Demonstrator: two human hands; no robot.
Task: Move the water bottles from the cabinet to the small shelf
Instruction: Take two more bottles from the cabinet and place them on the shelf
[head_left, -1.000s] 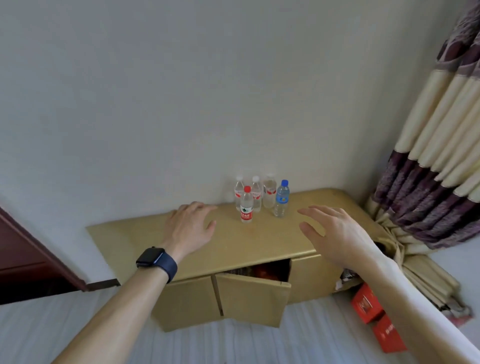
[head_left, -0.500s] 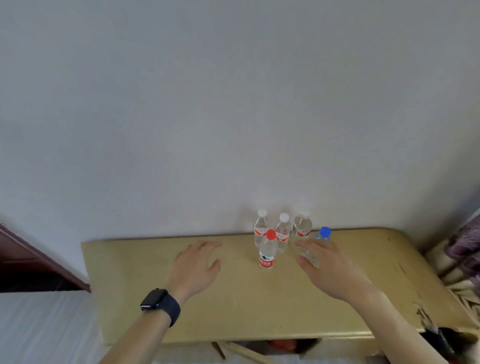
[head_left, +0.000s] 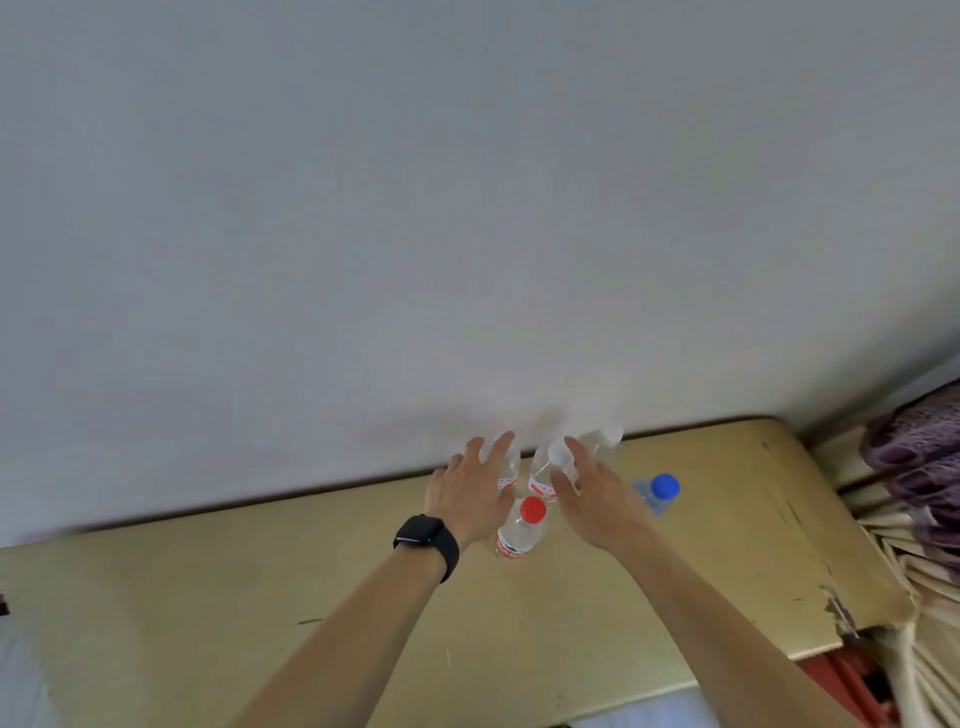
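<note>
Several clear water bottles stand on the tan cabinet top (head_left: 208, 613) by the wall. A red-capped bottle (head_left: 521, 529) is nearest, between my wrists. A blue-capped bottle (head_left: 658, 492) stands apart to the right. Three white-capped bottles are at the back: one (head_left: 511, 467) partly behind my left fingers, one (head_left: 551, 465) in the middle, one (head_left: 602, 441) on the right. My left hand (head_left: 470, 493), with a black watch on its wrist, reaches with straight fingers to the back left bottle. My right hand (head_left: 592, 493) stretches beside the middle bottle. Neither hand holds anything.
A white wall rises directly behind the bottles. A striped curtain (head_left: 914, 467) hangs at the right, past the cabinet's chipped corner (head_left: 836, 608). Red boxes (head_left: 847, 680) show below that corner.
The view has come closer to the cabinet. Both hands have moved forward and inward from the cabinet top to the bottles at the back.
</note>
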